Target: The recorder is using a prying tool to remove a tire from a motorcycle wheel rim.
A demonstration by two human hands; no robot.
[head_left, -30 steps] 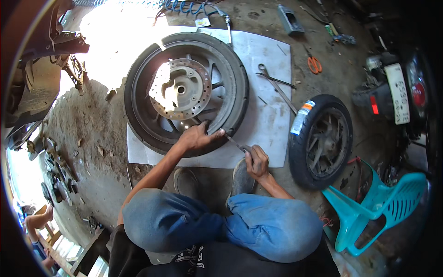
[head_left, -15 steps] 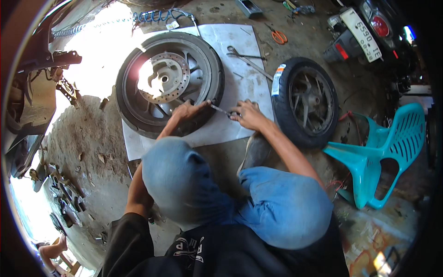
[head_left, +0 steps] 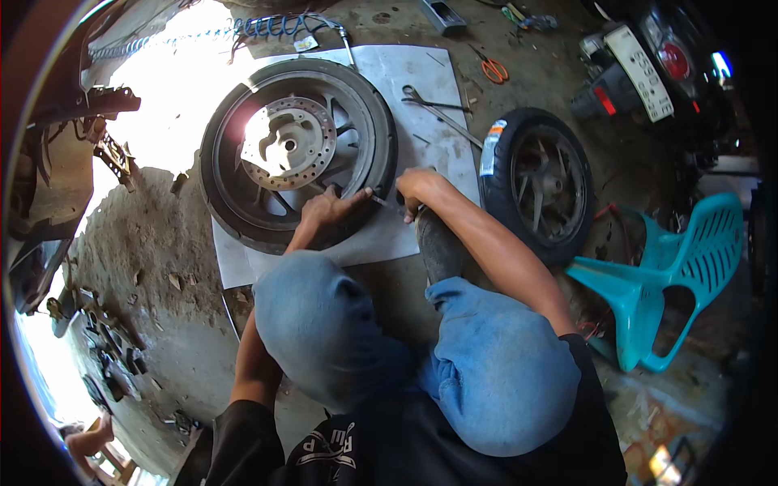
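A large wheel with a tyre and perforated brake disc (head_left: 254,162) lies on a white sheet (head_left: 438,69). My left hand (head_left: 324,206) is on its near right rim, fingers curled over the edge, one digit stretched toward a thin metal lever (head_left: 382,200) at the tyre. My right hand (head_left: 417,190) grips the lever's outer end; its fingertips are partly hidden by the hand. My grey shoe (head_left: 439,247) is just below that hand on the sheet's edge. A spanner and bars (head_left: 442,110) lie right of the large wheel.
A smaller wheel (head_left: 502,198) stands at the right beside a teal chair (head_left: 628,292) and a parked motorbike (head_left: 681,65). Orange scissors (head_left: 494,69), a grey container (head_left: 438,16) and a blue coiled hose (head_left: 267,24) are at the back. Metal parts (head_left: 113,348) and another person's leg (head_left: 89,441) are left.
My right hand has moved up with the lever since a second ago and is now turned over it. My right shoe has shifted forward beneath it. The view has also shifted.
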